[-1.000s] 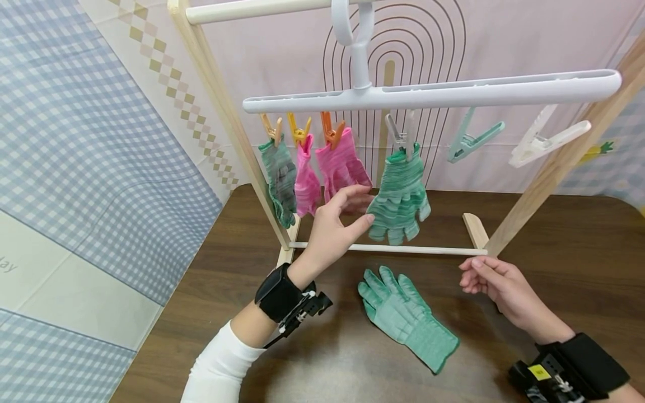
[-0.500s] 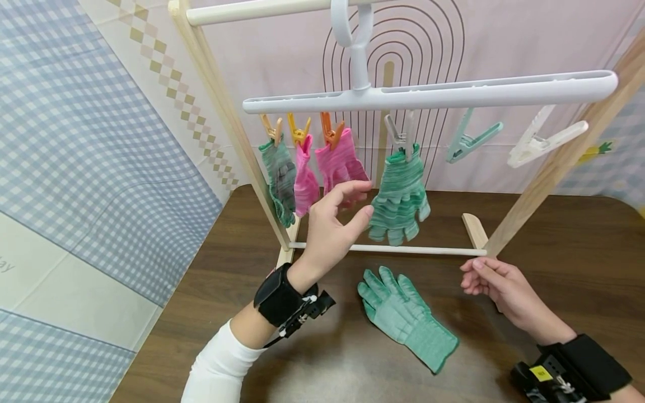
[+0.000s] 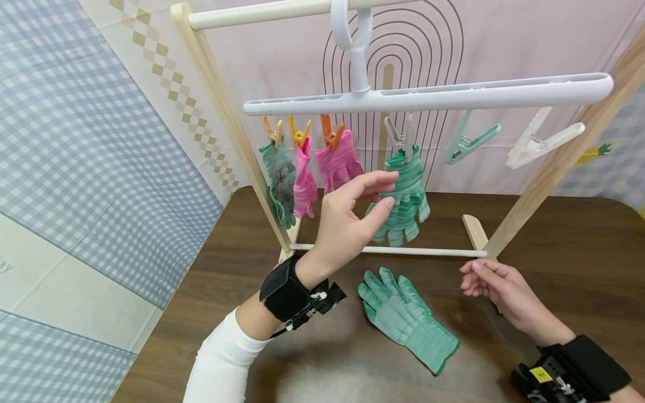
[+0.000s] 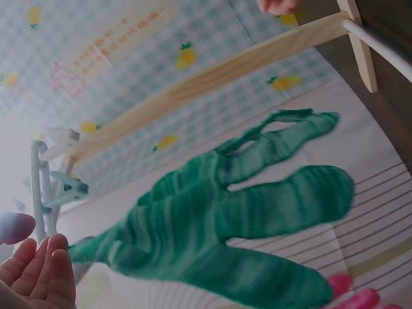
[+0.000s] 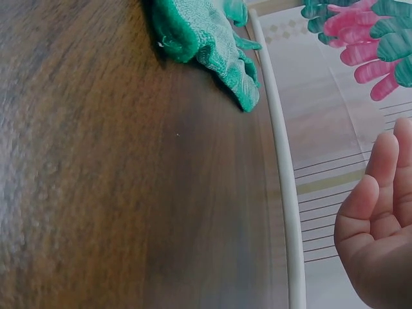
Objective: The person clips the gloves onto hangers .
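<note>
My left hand (image 3: 347, 221) reaches in front of a striped green glove (image 3: 407, 196) that hangs fingers-down from a grey clip (image 3: 401, 139). Thumb and fingers are spread with a gap between them and overlap the glove in the head view. The left wrist view shows this glove (image 4: 187, 219) close up, its cuff end beside my fingertips (image 4: 61, 270). Loosely curled, my right hand (image 3: 499, 285) hovers near the rack's lower right corner and holds nothing. A plain green glove (image 3: 408, 319) lies flat on the table between my hands, fingers pointing to the rack.
From the white hanger (image 3: 428, 99) also hang a grey-green glove (image 3: 279, 179) and pink gloves (image 3: 339, 162) on coloured clips. A mint clip (image 3: 471, 143) and a white clip (image 3: 541, 143) hold nothing. A wooden rack (image 3: 554, 173) with a white lower rod (image 3: 428, 251) frames them.
My left hand first draws slightly back from the striped green glove, then moves right and up in front of it. The right hand stays nearly still.
</note>
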Demonstrator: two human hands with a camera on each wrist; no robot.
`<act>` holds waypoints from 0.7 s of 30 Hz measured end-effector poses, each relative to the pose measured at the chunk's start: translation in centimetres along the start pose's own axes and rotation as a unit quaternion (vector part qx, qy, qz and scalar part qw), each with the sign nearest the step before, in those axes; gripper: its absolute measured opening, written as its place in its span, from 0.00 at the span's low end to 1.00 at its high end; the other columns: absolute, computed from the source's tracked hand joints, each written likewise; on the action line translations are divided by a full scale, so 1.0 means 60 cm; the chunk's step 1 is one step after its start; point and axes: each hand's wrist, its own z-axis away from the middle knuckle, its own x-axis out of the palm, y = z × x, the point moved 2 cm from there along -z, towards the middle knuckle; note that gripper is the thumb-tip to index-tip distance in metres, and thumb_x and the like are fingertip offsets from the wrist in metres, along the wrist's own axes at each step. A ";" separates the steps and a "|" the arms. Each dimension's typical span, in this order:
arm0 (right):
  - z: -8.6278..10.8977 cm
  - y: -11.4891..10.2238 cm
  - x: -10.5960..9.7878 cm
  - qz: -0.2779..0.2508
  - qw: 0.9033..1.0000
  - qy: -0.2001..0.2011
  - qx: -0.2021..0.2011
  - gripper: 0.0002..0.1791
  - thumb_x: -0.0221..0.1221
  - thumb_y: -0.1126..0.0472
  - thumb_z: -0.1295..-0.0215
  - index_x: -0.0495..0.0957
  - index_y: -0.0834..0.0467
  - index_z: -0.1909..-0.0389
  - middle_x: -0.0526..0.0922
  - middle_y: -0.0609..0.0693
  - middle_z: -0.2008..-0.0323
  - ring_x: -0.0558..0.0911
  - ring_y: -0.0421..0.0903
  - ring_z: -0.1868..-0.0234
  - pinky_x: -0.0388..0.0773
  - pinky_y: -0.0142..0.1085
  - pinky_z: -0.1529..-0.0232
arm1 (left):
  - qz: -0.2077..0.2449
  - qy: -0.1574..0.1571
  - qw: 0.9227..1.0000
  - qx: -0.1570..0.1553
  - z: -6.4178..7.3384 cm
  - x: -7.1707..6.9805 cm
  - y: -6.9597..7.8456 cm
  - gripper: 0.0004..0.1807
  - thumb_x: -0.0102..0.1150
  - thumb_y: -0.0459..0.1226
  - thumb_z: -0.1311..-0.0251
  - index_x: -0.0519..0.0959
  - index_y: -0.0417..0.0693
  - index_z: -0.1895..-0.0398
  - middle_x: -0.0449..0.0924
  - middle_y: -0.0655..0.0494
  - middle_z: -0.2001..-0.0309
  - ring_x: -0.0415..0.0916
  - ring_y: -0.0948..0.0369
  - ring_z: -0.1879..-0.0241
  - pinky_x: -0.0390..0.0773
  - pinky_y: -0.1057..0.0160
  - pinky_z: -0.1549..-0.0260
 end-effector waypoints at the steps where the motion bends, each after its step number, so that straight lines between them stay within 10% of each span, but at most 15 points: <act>1: 0.000 0.000 0.000 0.000 1.000 -0.001 0.000 0.18 0.34 0.66 0.30 0.75 0.55 0.59 0.81 0.45 0.70 0.79 0.39 0.69 0.75 0.29 0.69 | 0.004 -0.005 1.000 0.002 -0.003 0.003 0.002 0.16 0.55 0.28 0.47 0.73 0.33 0.54 0.78 0.43 0.56 0.77 0.60 0.57 0.75 0.69 0.59; 21: -0.001 0.003 0.003 -0.018 1.000 -0.014 -0.010 0.20 0.32 0.67 0.30 0.75 0.56 0.58 0.81 0.45 0.69 0.79 0.39 0.68 0.74 0.29 0.68 | -0.001 -0.082 0.997 -0.013 -0.030 0.043 0.020 0.24 0.51 0.30 0.44 0.63 0.36 0.42 0.69 0.46 0.43 0.68 0.65 0.45 0.69 0.75 0.52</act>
